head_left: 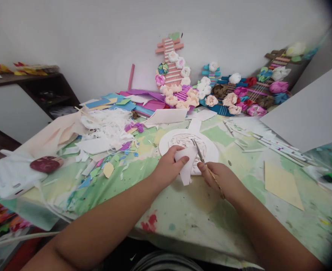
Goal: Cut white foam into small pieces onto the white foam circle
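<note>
Between the thumb and fingers of my left hand (170,165) is a piece of white paper (188,156), tilted over a white guitar-like cutout (166,145). My right hand (218,177) is closed around slim metal tweezers (201,154) with a gold patterned handle. Their tips point away from me, slightly apart, close to the paper's right edge. Whether they touch the paper I cannot tell. The cutout lies flat, with a neck reaching toward the wall and rough white strips of material on its round body. Both hands partly cover its near side.
Tangled white string (106,126) and coloured paper scraps lie left, near a white charger (11,175) with a cable. Decorated flower guitars (174,71) lean on the wall. White sticks (279,146), a yellow card (281,184) and a tilted white panel (309,109) are right.
</note>
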`<state>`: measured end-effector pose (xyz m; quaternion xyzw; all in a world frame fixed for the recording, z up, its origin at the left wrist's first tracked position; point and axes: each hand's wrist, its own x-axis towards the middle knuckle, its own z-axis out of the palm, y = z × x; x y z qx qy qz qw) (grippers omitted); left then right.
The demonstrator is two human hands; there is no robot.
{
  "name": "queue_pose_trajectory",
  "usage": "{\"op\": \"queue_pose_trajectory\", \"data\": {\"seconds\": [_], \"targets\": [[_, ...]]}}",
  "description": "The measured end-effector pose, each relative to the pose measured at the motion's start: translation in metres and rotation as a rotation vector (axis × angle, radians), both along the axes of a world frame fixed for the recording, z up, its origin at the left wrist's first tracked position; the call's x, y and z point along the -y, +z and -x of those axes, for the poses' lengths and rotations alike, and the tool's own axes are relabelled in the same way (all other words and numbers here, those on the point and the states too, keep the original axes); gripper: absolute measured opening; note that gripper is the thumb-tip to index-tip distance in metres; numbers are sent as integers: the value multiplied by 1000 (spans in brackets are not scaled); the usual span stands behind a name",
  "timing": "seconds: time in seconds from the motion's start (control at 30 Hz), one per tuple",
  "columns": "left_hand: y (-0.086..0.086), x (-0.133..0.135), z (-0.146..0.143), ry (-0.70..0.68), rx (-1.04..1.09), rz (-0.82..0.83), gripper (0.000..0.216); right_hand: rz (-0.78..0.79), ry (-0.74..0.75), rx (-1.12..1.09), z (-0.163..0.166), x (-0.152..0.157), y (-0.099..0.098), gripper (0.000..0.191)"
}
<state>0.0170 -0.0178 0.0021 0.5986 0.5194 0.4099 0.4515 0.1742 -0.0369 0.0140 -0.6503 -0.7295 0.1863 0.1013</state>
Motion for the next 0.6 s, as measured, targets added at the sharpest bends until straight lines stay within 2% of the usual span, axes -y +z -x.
{"op": "queue_pose_trajectory", "data": {"seconds": [0.17, 0.37, 0.6], "targets": [[1, 1, -2, -44, 86, 107, 29, 4, -9, -31, -2, 2, -2, 54], [-9, -1, -5, -153, 257, 143, 32, -33, -20, -54, 0, 5, -2, 52], [-11, 3, -6, -140, 227, 155, 34, 9, -45, -23, -3, 4, -2, 52]]}}
